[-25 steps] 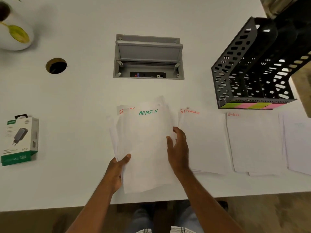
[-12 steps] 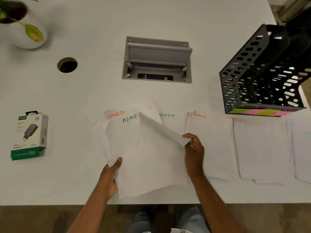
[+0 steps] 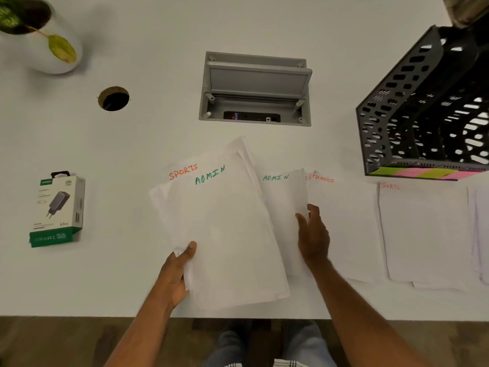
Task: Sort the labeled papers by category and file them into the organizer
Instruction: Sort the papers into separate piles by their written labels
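Observation:
My left hand (image 3: 177,271) grips the lower left edge of a stack of white papers (image 3: 225,234); its top sheet reads ADMIN in green and a sheet under it shows SPORTS in red. My right hand (image 3: 312,234) rests on a single ADMIN sheet (image 3: 283,202) lying on the table just right of the stack, fingers loosely bent at its right edge. Further right lie a FINANCE pile (image 3: 346,223) and a SPORTS pile (image 3: 426,229). The black mesh organizer (image 3: 397,107) stands at the far right with coloured sticky labels (image 3: 423,172) along its front.
An open grey cable box (image 3: 255,88) is sunk into the white table (image 3: 132,144) behind the papers. A round cable hole (image 3: 113,98), a potted plant (image 3: 39,35) and a boxed charger (image 3: 57,207) are on the left. More sheets (image 3: 480,229) lie at the right edge.
My right hand has peeled the top ADMIN sheet off the stack and laid it on the table to the right. Another ADMIN sheet now tops the stack in my left hand.

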Available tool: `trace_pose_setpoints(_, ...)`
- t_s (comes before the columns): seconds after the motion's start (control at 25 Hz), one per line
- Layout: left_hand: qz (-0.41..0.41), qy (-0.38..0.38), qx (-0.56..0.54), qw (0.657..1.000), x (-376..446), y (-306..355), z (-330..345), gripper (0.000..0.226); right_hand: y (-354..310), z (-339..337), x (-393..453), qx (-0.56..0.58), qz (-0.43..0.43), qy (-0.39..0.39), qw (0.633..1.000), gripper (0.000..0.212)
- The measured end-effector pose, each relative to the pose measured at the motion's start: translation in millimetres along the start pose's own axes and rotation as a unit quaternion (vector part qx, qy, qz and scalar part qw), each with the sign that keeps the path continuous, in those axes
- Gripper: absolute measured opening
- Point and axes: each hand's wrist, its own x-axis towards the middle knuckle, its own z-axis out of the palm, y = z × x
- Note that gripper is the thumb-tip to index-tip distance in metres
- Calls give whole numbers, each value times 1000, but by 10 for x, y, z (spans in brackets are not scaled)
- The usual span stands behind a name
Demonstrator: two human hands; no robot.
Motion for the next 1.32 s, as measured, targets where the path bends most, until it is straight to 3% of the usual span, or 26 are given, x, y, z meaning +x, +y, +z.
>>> trace_pose_setpoints(0.12, 17, 0, 26, 1000, 49, 10, 35, 50, -114, 48, -37, 5, -10, 42, 999, 48)
trace_pose_setpoints(0.2, 27, 0, 40, 999, 80, -8, 81, 51, -204, 17, -37, 87, 31, 73, 993, 36)
trace_pose_setpoints(0.28, 29, -3, 43, 999, 101, -46, 136, 52, -329, -9, -88, 194, 61, 13, 979, 20)
trace_pose_setpoints(0.4, 24, -10, 54, 998, 121, -94, 249, 50, -451, -7, -286, 157, 0, -73, 985, 37)
trace_pose_setpoints(0.52, 20, -14, 57, 998, 128, -123, 333, 46, -462, 38, -389, 126, -43, -64, 989, 47)
trace_pose_setpoints(0.68, 20, -19, 57, 998, 124, -111, 362, 47, -459, 35, -375, 170, 12, -62, 984, 50)
trace_pose_setpoints(1.0, 20, -12, 45, 999, 92, -126, 336, 48, -452, 26, -227, 218, 73, -83, 970, 13)
trace_pose_setpoints(1.08, 24, -12, 35, 999, 75, -100, 344, 47, -486, -12, -202, 240, 71, -54, 967, 7)
trace_pose_setpoints(1.2, 33, -4, 16, 999, 70, -33, 333, 39, -389, -182, -45, 169, 47, 103, 979, 4)
trace_pose_setpoints(1.32, 33, 2, -4, 999, 76, 60, 245, 37, -146, -347, 157, 74, 74, 156, 982, 30)
